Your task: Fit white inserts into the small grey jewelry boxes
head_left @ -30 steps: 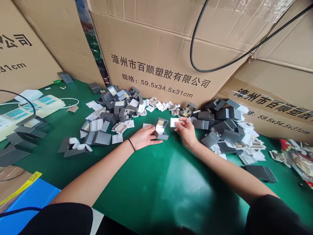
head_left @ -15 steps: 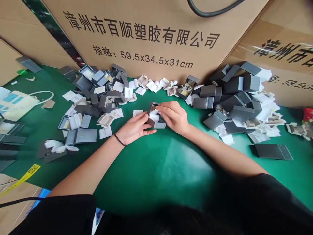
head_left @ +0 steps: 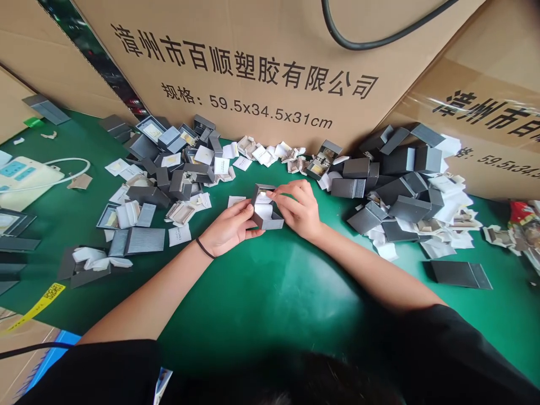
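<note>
My left hand [head_left: 230, 228] grips a small dark grey box [head_left: 273, 224] by its left side, thumb on top and fingers underneath. The box stands open above the green table, and a white lining shows inside it. From the right, my right hand [head_left: 298, 211] reaches over the box with bent fingers, their tips pressed together at its upper inside. What those fingertips hold, if anything, is too small to make out. Just behind my left hand lies a white printed card [head_left: 237, 201].
Dark grey boxes, white papers and inserts form a left pile [head_left: 147, 194] and a right pile [head_left: 405, 185]. Large cardboard cartons [head_left: 236, 34] stand behind. A white power strip [head_left: 25, 174] is at far left. One flat grey box [head_left: 459, 274] lies at right.
The view has tilted slightly, so the scene sits a little lower. My right fingertips have shifted slightly at the box's upper part, and more white lining shows. My left hand keeps its grip.
</note>
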`<state>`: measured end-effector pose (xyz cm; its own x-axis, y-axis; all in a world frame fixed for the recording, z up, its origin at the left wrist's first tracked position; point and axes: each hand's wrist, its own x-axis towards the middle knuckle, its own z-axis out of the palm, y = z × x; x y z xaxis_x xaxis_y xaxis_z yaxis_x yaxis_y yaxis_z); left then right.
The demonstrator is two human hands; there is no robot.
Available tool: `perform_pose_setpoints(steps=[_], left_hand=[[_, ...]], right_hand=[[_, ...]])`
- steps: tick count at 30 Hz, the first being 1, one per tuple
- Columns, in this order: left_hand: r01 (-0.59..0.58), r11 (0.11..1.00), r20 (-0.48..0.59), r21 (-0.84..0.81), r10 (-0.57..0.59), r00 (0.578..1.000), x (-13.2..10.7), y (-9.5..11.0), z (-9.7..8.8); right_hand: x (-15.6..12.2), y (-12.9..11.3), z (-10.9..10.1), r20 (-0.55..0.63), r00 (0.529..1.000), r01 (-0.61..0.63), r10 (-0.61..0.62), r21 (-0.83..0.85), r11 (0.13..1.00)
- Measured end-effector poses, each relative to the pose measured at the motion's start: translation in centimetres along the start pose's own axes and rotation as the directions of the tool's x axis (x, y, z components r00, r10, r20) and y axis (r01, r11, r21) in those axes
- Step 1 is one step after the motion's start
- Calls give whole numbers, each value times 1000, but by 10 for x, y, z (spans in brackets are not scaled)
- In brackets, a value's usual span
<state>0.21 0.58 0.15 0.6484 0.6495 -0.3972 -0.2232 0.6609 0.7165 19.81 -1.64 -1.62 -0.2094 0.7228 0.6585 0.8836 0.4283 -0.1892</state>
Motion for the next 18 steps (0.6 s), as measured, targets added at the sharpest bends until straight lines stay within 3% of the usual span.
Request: perform_pose_setpoints(steps=[9,18], left_hand=[[-62,995,78,-75,68,995,-4,-6,1],[-68,995,187,-68,79,979,-7,-1,1]], right_hand=[[0,6,-3,79,979,201,-188,-226,953],[-2,-1,3,99,976,206,-192,-154,966]])
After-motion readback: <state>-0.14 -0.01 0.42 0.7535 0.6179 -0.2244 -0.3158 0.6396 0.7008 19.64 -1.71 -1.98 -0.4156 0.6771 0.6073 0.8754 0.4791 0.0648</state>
